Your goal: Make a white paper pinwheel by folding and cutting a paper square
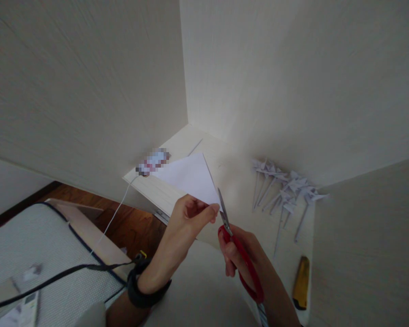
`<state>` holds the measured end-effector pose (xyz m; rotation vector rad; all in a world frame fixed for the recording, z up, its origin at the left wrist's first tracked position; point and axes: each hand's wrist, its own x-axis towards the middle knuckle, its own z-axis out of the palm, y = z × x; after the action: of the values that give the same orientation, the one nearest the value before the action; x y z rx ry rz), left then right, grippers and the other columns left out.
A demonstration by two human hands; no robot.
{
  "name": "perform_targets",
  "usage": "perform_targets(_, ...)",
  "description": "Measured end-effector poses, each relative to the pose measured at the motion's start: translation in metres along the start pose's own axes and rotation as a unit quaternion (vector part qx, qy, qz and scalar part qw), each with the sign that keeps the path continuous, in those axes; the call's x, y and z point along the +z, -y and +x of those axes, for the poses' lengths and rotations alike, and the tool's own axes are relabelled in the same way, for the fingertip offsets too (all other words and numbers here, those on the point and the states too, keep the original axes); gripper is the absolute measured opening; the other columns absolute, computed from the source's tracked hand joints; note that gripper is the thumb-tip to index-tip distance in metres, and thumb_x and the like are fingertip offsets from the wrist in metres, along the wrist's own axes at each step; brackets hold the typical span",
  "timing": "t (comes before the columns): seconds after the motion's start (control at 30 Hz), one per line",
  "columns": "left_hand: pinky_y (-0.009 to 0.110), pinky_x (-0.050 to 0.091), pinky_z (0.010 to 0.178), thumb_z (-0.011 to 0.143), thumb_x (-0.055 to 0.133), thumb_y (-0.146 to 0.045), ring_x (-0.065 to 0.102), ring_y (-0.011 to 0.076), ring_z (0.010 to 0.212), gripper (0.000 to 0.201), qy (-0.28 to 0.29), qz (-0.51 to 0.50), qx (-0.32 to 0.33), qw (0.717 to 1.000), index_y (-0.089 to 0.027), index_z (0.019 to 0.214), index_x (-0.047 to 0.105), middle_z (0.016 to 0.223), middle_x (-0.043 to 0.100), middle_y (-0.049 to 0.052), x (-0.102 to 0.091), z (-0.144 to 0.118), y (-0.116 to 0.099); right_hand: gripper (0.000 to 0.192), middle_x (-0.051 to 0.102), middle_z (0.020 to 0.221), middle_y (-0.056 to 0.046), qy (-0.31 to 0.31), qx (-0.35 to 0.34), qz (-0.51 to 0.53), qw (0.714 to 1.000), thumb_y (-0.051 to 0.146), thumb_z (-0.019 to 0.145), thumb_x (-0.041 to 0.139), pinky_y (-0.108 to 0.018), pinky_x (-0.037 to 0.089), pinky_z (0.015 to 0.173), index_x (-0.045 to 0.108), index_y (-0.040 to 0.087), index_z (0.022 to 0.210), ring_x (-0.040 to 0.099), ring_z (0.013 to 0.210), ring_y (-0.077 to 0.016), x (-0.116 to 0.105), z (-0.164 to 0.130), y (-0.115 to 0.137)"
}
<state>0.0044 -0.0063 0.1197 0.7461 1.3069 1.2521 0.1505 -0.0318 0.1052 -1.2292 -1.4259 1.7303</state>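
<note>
Two hands are at work over a pale desk (235,181), with one sheet of paper and one pair of scissors between them. The left hand (187,218) pinches the near corner of the white paper (191,177) between thumb and fingertips; the sheet is folded to a triangle and stretches up and away from that hand, toward the corner of the walls. The right hand (240,256) is closed through the red handles of the scissors (236,245), whose blades point up and meet the paper's edge just right of the left thumb; whether the blades are parted is hard to make out. The lower handle loop and the right wrist are partly cut off at the bottom edge. Beyond the right hand, farther right and back, lies a cluster of small folded paper pieces (286,190) with long thin stems; they overlap too much to count. Near the right forearm lies one yellow and black tool (301,284), its kind unclear. Behind the left hand a blurred object (153,161) sits at the desk edge, one white cable (117,209) hanging from it. A dark band (145,290) circles the left wrist.
</note>
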Motion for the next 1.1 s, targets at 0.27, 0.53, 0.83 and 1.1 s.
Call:
perform_targets(0.27, 0.02, 0.041, 0.054, 0.065, 0.075, -0.026, 0.055, 0.009, 0.053, 0.02, -0.015, 0.004, -0.006, 1.0, -0.018, 0.055, 0.06, 0.054, 0.063, -0.005, -0.001, 0.0, 0.002, 0.058, 0.045, 0.052, 0.006, 0.006, 0.017, 0.005, 1.0, 0.077, 0.075, 0.055, -0.023, 0.035, 0.045, 0.049, 0.021, 0.066, 0.039, 0.043, -0.0091, -0.002, 0.005, -0.002)
perform_targets(0.53, 0.021, 0.039, 0.054, 0.069, 0.075, -0.027, 0.054, 0.009, 0.053, 0.021, -0.014, 0.008, 0.004, 1.0, -0.018, 0.056, 0.061, 0.054, 0.061, -0.006, -0.003, 0.0, 0.005, 0.055, 0.043, 0.053, 0.007, 0.01, 0.013, 0.007, 1.0, 0.073, 0.078, 0.056, -0.022, 0.031, 0.043, 0.05, 0.02, 0.066, 0.037, 0.042, -0.0078, -0.001, 0.004, -0.002)
perform_targets(0.83, 0.023, 0.04, 0.057, 0.071, 0.077, -0.031, 0.057, 0.0114, 0.058, 0.022, -0.032, 0.004, 0.0, 0.999, -0.019, 0.059, 0.063, 0.057, 0.063, -0.005, -0.003, -0.002, 0.006, 0.053, 0.042, 0.057, 0.006, 0.014, -0.003, -0.001, 1.0, 0.071, 0.081, 0.054, -0.021, 0.031, 0.04, 0.049, 0.02, 0.07, 0.038, 0.043, -0.0078, -0.004, 0.001, -0.012)
perform_targets(1.1, 0.024, 0.035, 0.05, 0.068, 0.077, -0.033, 0.056, 0.0122, 0.054, 0.024, -0.064, 0.048, 0.001, 0.997, -0.02, 0.058, 0.059, 0.056, 0.063, -0.004, -0.001, -0.005, 0.003, 0.051, 0.042, 0.055, 0.006, 0.001, -0.027, 0.022, 0.999, 0.07, 0.084, 0.052, -0.022, 0.03, 0.043, 0.05, 0.02, 0.071, 0.036, 0.046, -0.0091, -0.002, 0.0, -0.015)
